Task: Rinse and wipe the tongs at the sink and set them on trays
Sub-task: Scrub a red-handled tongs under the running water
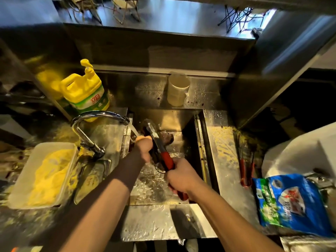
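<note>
Tongs (160, 148) lie over the sink (209, 142), long axis running from near right to far left, tips just beside the tap (101, 115) stream. Right hand (179, 176) grasps the red handles at the near end; left hand (144, 147), curled round the mid-shaft, looks placed for rubbing toward the tips.

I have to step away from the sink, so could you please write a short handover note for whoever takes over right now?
Right hand grips the red handle of the tongs over the sink.
Left hand is curled around the tongs' metal arms under the running faucet.
Another pair of red-handled tongs lies on the counter right of the sink; whether it is washed, I cannot tell.
Done: rinsing under way.
Left: finish rinsing, wipe, set on trays. No wiping cloth is clearly visible.
</note>
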`<action>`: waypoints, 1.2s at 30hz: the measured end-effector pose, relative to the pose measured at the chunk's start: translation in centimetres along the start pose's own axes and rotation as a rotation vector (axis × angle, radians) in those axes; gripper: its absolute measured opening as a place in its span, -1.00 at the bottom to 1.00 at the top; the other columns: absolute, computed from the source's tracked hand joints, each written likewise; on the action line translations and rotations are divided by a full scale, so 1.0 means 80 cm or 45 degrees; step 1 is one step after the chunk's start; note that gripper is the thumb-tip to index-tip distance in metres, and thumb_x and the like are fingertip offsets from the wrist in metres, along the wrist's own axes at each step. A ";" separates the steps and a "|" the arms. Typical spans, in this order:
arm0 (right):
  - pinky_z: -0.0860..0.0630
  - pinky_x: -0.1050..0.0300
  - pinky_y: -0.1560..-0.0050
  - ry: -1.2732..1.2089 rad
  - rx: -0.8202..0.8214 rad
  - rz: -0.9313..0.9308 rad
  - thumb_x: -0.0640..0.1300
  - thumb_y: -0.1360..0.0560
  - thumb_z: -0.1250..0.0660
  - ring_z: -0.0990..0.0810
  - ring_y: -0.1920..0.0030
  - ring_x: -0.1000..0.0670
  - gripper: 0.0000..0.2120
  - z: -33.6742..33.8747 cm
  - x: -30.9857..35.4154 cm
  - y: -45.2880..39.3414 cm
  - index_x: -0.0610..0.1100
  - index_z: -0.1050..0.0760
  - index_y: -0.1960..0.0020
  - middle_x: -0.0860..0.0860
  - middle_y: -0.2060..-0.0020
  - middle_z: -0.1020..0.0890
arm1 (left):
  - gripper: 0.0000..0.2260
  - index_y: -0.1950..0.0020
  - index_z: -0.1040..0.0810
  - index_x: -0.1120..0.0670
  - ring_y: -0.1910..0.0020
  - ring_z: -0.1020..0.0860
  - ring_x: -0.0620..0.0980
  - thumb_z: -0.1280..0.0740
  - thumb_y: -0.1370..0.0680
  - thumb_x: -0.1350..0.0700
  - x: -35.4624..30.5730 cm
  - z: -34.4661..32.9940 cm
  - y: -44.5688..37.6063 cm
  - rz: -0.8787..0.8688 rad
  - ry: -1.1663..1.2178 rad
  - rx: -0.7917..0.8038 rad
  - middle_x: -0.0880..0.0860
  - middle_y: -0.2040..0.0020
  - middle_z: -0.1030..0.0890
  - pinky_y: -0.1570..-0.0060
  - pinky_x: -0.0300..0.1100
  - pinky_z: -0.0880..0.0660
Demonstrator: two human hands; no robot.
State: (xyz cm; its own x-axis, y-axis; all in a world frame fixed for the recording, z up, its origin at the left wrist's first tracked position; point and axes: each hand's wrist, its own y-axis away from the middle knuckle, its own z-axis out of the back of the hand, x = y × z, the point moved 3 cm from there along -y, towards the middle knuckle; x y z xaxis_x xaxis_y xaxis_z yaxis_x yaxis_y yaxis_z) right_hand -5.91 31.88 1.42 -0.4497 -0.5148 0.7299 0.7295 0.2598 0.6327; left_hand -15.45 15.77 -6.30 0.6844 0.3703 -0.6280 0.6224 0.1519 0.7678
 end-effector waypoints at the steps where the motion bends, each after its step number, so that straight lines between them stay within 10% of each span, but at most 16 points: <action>1: -0.43 0.20 0.54 -0.011 0.014 0.015 -0.36 -0.43 -0.27 -0.50 0.58 0.08 -0.74 0.001 -0.002 0.002 -0.08 -0.48 -0.03 -0.02 0.43 -0.51 | -0.78 0.07 -0.58 0.18 0.21 -0.61 0.14 -0.18 -0.67 0.20 0.005 -0.001 0.000 0.030 0.035 0.014 0.23 0.07 -0.58 0.15 -0.05 -0.55; 10: -0.47 0.17 0.51 0.102 0.013 -0.020 -0.34 -0.44 -0.29 -0.54 0.52 0.05 -0.75 0.001 0.011 -0.001 -0.12 -0.47 -0.08 -0.05 0.37 -0.55 | -0.67 -0.38 -0.46 0.35 -0.13 -0.55 0.22 -0.12 -0.66 0.28 -0.001 0.015 -0.013 -0.071 0.177 -0.090 0.37 -0.34 -0.52 -0.29 0.24 -0.46; 16: -0.44 0.21 0.54 0.120 -0.014 -0.064 -0.33 -0.43 -0.30 -0.51 0.59 0.08 -0.82 0.004 0.014 -0.007 -0.21 -0.48 -0.03 -0.01 0.46 -0.53 | -0.81 -0.15 -0.55 0.20 -0.03 -0.59 0.15 -0.17 -0.68 0.22 0.004 0.004 0.000 -0.033 0.111 -0.029 0.28 -0.19 -0.56 0.03 0.00 -0.57; 21: -0.43 0.23 0.56 0.119 0.001 -0.072 -0.33 -0.44 -0.30 -0.51 0.59 0.09 -0.82 -0.001 0.016 -0.005 -0.14 -0.44 -0.01 -0.05 0.38 -0.53 | -0.65 -0.46 -0.40 0.31 0.06 -0.59 0.20 -0.15 -0.68 0.25 0.004 0.013 -0.009 0.000 0.235 -0.079 0.29 -0.12 -0.57 0.13 0.02 -0.62; 25: -0.45 0.24 0.55 0.128 0.038 -0.058 -0.33 -0.45 -0.29 -0.54 0.58 0.09 -0.74 -0.005 0.014 -0.002 -0.18 -0.46 -0.12 -0.05 0.41 -0.56 | -0.66 -0.43 -0.45 0.27 -0.11 -0.60 0.20 -0.14 -0.69 0.20 0.008 0.013 -0.011 -0.027 0.335 -0.068 0.32 -0.34 -0.54 -0.23 0.19 -0.52; 29: -0.47 0.19 0.50 0.063 -0.004 -0.077 -0.34 -0.44 -0.30 -0.52 0.58 0.07 -0.88 -0.001 0.018 -0.006 -0.16 -0.46 0.07 -0.03 0.44 -0.53 | -0.83 -0.13 -0.57 0.24 0.26 -0.64 0.11 -0.21 -0.66 0.24 0.016 0.004 -0.001 -0.039 0.268 0.013 0.27 -0.06 -0.61 0.25 -0.10 -0.60; 34: -0.38 0.23 0.59 -0.048 0.027 -0.167 -0.41 -0.43 -0.32 -0.46 0.62 0.06 -0.74 0.054 -0.009 0.034 -0.21 -0.46 -0.08 -0.06 0.47 -0.49 | -0.66 -0.34 -0.49 0.33 -0.10 -0.62 0.23 -0.32 -0.60 0.20 0.005 0.071 -0.017 -0.171 0.255 -0.493 0.36 -0.26 -0.56 -0.11 0.10 -0.59; 36: -0.34 0.25 0.61 -0.207 -0.102 -0.194 -0.44 -0.42 -0.31 -0.42 0.63 0.04 -0.78 0.078 -0.014 0.039 -0.29 -0.46 -0.04 -0.08 0.50 -0.47 | -0.78 -0.14 -0.52 0.40 0.03 -0.68 0.27 -0.32 -0.60 0.25 0.019 0.082 -0.010 -0.174 0.196 -0.438 0.45 -0.08 -0.55 0.05 0.11 -0.66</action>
State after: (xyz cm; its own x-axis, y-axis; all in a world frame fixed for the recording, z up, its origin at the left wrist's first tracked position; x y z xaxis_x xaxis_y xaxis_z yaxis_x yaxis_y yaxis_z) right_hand -6.35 38.32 4.21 -0.6302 -0.4034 0.6635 0.6824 0.1198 0.7211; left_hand -12.42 10.17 -8.74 0.5227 0.4548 -0.7211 0.5226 0.4973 0.6925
